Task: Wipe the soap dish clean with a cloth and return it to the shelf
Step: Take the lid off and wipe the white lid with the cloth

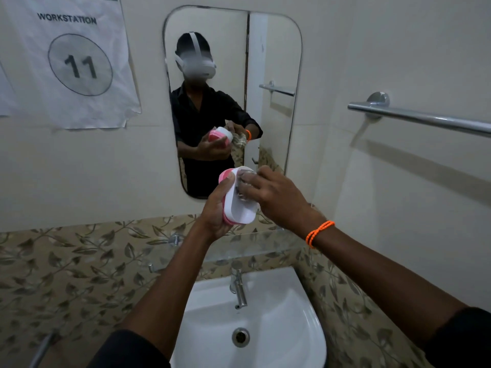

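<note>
My left hand (216, 211) grips a pink and white oval soap dish (243, 212), held tilted on its side in front of the mirror. My right hand (276, 193), with an orange cord at the wrist, presses a small greyish cloth (245, 183) into the upper part of the dish. Most of the cloth is hidden under my fingers. A glass shelf (265, 244) runs along the wall just below my hands, above the basin.
A white basin (297, 322) with a chrome tap (239, 288) sits under my arms. A mirror (273, 62) hangs on the wall ahead. A chrome towel rail (425, 119) juts out at the right. A paper sign (71, 62) hangs at the upper left.
</note>
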